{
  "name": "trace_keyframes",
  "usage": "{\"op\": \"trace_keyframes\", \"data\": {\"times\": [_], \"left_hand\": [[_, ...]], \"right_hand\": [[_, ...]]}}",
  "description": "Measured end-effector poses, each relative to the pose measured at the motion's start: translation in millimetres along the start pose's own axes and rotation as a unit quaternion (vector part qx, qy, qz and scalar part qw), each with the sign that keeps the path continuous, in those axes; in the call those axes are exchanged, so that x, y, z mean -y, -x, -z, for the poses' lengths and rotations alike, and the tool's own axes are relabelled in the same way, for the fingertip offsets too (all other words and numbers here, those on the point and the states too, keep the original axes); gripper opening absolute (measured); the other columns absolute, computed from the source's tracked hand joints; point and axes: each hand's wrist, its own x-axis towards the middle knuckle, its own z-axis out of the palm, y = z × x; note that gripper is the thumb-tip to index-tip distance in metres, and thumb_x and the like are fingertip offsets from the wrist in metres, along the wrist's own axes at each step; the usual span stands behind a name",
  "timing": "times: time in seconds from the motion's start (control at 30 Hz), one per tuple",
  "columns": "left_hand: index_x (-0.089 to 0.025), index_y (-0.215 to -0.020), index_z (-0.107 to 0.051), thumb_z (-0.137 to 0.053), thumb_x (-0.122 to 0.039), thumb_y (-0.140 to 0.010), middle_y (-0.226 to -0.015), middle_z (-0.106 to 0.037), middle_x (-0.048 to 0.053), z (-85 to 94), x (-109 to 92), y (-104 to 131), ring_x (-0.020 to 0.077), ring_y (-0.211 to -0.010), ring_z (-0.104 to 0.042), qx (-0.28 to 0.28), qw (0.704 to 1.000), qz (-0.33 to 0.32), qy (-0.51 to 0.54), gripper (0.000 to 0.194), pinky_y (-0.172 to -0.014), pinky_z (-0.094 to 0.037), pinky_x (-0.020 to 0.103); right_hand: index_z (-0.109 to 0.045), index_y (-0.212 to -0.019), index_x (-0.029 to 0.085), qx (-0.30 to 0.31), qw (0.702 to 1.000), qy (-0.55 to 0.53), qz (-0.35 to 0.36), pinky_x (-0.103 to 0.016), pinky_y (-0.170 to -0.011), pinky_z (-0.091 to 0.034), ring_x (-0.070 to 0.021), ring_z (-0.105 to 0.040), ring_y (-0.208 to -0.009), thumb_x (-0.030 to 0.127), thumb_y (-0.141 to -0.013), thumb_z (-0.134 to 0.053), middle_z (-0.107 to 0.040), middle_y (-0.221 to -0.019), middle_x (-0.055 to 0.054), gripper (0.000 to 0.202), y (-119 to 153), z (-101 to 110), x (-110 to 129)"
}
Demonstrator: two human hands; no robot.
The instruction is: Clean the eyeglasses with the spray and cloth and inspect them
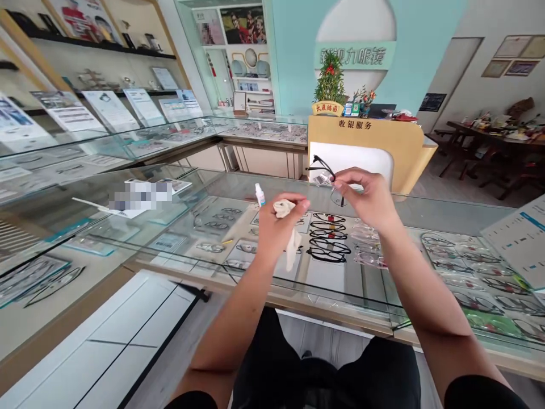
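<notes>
My left hand [276, 227] holds a crumpled cream cloth [293, 250], bunched between thumb and fingers with one end hanging below. To its right and slightly higher, my right hand [368, 199] pinches a pair of black-framed glasses [324, 165] near one lens, the temples pointing up and to the left. A small tag hangs on the glasses. The two hands are apart, both above the glass counter [238, 184]. Just behind my left hand stands a small white spray bottle [259, 194] on the glass.
Under the glass lie rows of eyeglasses, including black frames [327, 237]. Leaflets [149, 196] rest on the counter at left, and a printed sign [522, 241] stands at right. A cashier desk [406, 147] with a plant [330, 82] is beyond.
</notes>
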Motion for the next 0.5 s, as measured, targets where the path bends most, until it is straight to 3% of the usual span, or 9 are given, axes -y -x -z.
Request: {"op": "trace_keyframes", "data": {"times": [0.13,0.27,0.37,0.5], "left_hand": [[-0.023,-0.101,-0.088,-0.095,-0.056,-0.089,-0.078,-0.076,0.001,3.7,3,47,0.0204,-0.081,-0.074,-0.018,0.995,0.081,0.06,0.036,-0.077,-0.061,0.034],[-0.022,-0.091,-0.088,-0.102,-0.058,-0.079,-0.064,-0.063,-0.002,1.1,4,75,0.0217,-0.082,-0.074,-0.049,0.982,0.148,0.108,0.041,-0.085,-0.063,0.035],[-0.022,-0.087,-0.087,-0.104,-0.056,-0.075,-0.063,-0.062,-0.002,-1.2,6,90,0.0213,-0.082,-0.073,-0.053,0.973,0.182,0.133,0.04,-0.09,-0.063,0.035],[-0.021,-0.086,-0.086,-0.104,-0.06,-0.072,-0.074,-0.073,0.001,4.4,12,95,0.0214,-0.081,-0.072,-0.038,0.976,0.186,0.106,0.045,-0.085,-0.061,0.035]], "right_hand": [[-0.085,-0.1,0.026,0.007,0.994,0.085,0.066,-0.05,-0.1,-0.062,-0.0301,-0.08,-0.109,0.027,-0.108,-0.068,-0.088,-0.117,-0.011,0.019,44,-46,18],[-0.087,-0.112,0.023,-0.023,0.974,0.205,0.097,-0.05,-0.096,-0.062,-0.032,-0.08,-0.107,0.026,-0.114,-0.061,-0.087,-0.125,-0.015,0.026,97,-79,22],[-0.086,-0.125,0.021,-0.051,0.962,0.243,0.109,-0.047,-0.096,-0.064,-0.031,-0.081,-0.108,0.023,-0.115,-0.06,-0.086,-0.127,-0.015,0.028,125,-92,20],[-0.079,-0.141,0.02,-0.034,0.965,0.23,0.12,-0.047,-0.104,-0.066,-0.0318,-0.082,-0.122,0.018,-0.112,-0.059,-0.083,-0.139,-0.017,0.035,146,-92,22]]}}
